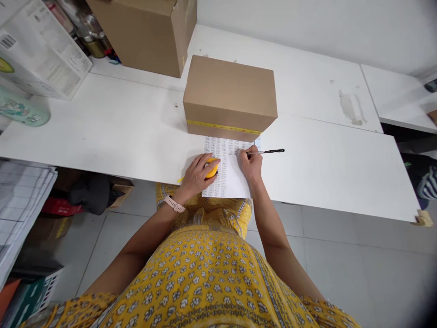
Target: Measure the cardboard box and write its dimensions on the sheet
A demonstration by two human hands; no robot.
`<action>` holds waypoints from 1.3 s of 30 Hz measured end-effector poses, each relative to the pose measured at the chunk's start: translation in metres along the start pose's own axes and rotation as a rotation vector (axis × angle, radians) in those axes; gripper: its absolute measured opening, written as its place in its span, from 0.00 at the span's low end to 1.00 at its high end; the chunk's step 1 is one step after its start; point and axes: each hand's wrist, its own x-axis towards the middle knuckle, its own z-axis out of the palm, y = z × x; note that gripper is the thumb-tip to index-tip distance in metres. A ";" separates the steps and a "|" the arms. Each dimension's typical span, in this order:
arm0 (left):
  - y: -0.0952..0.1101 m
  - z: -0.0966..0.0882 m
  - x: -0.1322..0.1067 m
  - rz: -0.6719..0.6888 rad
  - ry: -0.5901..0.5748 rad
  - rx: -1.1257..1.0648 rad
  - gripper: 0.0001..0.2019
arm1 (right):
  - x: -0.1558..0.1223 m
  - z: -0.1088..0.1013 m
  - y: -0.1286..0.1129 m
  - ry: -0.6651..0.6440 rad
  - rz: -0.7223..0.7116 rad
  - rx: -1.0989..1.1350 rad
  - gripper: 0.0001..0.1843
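My right hand [251,165] is closed around a black-and-clear pen [273,151], its tip end down at the paper. That sheet of paper [235,182], covered with columns of small writing, lies at the table's front edge and juts slightly past it. My left hand [197,175] is closed over a yellow tape measure [212,168] on the left part of the sheet. A bit of yellow tape shows to the left of that hand. Just behind the paper stands a closed cardboard box [230,89] with a yellow strip along its lower side; it covers the sheet's far end.
The white table [327,168] runs left to right. A larger cardboard box [139,34], a white printed carton [44,50] and a mint-green bottle [25,109] stand at the back left. Padding [423,218] covers the table's right front corner. Below left is a dark bag [91,193].
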 end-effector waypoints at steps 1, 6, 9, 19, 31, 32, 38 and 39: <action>0.000 0.000 0.000 -0.002 0.000 -0.004 0.24 | 0.000 0.000 0.000 0.007 0.002 0.003 0.09; 0.000 0.000 0.000 0.008 0.006 0.003 0.23 | 0.000 0.000 0.000 0.027 -0.004 0.022 0.10; 0.000 0.000 0.000 0.008 0.008 0.010 0.24 | 0.000 0.000 0.000 0.016 -0.009 0.030 0.10; -0.001 0.001 0.000 -0.009 0.000 -0.029 0.24 | 0.000 0.000 0.002 0.002 -0.007 0.042 0.10; -0.001 0.001 0.000 0.011 0.006 0.006 0.24 | 0.001 -0.001 0.002 0.014 -0.006 0.011 0.10; -0.001 0.002 -0.001 0.009 0.003 0.004 0.24 | 0.001 -0.001 0.003 0.019 -0.002 0.014 0.10; -0.001 0.001 0.000 -0.008 -0.008 -0.014 0.23 | 0.000 -0.002 0.000 0.022 0.008 -0.007 0.09; -0.001 0.001 0.000 -0.011 -0.011 -0.016 0.23 | 0.000 -0.002 -0.001 0.020 0.007 -0.012 0.09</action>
